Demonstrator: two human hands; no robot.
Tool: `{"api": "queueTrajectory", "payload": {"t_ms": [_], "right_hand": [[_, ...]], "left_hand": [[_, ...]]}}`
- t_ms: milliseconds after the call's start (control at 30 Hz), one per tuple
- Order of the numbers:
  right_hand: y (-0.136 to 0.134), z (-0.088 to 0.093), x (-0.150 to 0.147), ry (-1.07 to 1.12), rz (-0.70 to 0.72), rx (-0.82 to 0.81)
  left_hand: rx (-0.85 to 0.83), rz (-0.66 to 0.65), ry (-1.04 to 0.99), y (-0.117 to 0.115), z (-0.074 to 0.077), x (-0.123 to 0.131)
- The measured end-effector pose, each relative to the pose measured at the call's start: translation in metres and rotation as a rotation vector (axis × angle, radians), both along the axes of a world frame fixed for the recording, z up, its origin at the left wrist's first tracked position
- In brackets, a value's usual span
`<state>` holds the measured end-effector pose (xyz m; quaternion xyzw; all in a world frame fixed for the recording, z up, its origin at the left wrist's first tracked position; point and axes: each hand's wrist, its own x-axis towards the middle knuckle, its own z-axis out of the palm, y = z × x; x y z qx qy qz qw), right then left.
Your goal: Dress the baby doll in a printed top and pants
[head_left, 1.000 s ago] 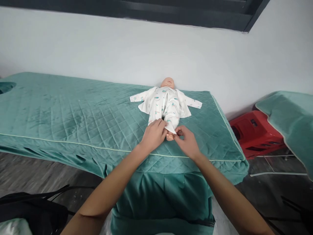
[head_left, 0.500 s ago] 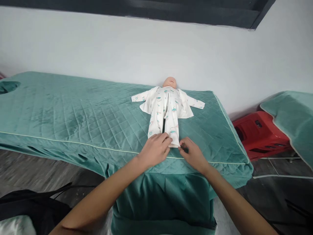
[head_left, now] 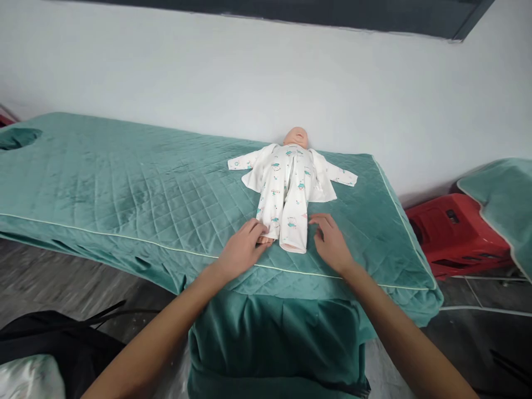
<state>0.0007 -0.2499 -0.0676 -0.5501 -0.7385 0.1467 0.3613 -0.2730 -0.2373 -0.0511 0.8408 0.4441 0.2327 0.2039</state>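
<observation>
Loosely, right fingers [head_left: 323,220] parted beside the trousers [head_left: 296,205], left fingers [head_left: 252,228] at a cuff [head_left: 272,234] (pinch unclear).

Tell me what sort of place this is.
Possibly a massage or infant-care training room: a green quilted bed with what looks like a face hole, a baby doll in printed clothes on it, and another green cover at right.

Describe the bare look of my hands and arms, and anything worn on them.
The left forearm and right forearm show no sleeves. The left hand and right hand are ungloved, five-fingered human hands, with no watch, bracelet or cable visible; finer details are too small to tell.
</observation>
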Motion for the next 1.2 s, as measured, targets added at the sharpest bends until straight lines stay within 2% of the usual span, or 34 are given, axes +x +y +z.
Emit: {"api": "queueTrajectory", "payload": {"t_ms": [167,300,400,500,600,700,767,867,967,1100,1200], "right_hand": [[0.047,-0.016,0.0,-0.288,-0.145,0.08],[0.076,-0.02,-0.002,-0.392,-0.138,0.085],[0.088,-0.022,-0.002,-0.405,-0.101,0.073],[0.092,-0.023,-0.001,-0.37,-0.088,0.048],[0.092,-0.023,0.001,-0.348,-0.074,0.041],[0.095,-0.024,0.003,-0.343,-0.025,0.039],[0.1,-0.026,0.007,-0.34,0.033,0.042],[0.111,-0.029,0.013,-0.358,0.133,0.037],[0.122,-0.03,0.017,-0.365,0.178,0.014],[0.129,-0.028,0.017,-0.275,0.094,0.089],[0.123,-0.025,0.019,-0.209,0.092,0.124]], "left_hand": [[0.062,-0.033,-0.123,0.004,-0.015,-0.003],[0.106,-0.058,-0.212,-0.006,-0.024,-0.006],[0.014,-0.071,-0.352,-0.002,-0.024,-0.012],[-0.029,0.06,-0.418,0.028,-0.024,-0.021],[0.115,0.201,-0.237,0.075,-0.027,-0.022],[0.242,0.182,-0.007,0.116,-0.03,-0.013],[0.275,0.112,0.111,0.134,-0.031,-0.004],[0.276,-0.072,0.168,0.149,-0.032,0.008],[0.224,-0.205,0.084,0.157,-0.031,0.016],[0.086,-0.158,-0.069,0.158,-0.028,0.029],[-0.025,-0.121,-0.098,0.156,-0.028,0.038]]}}
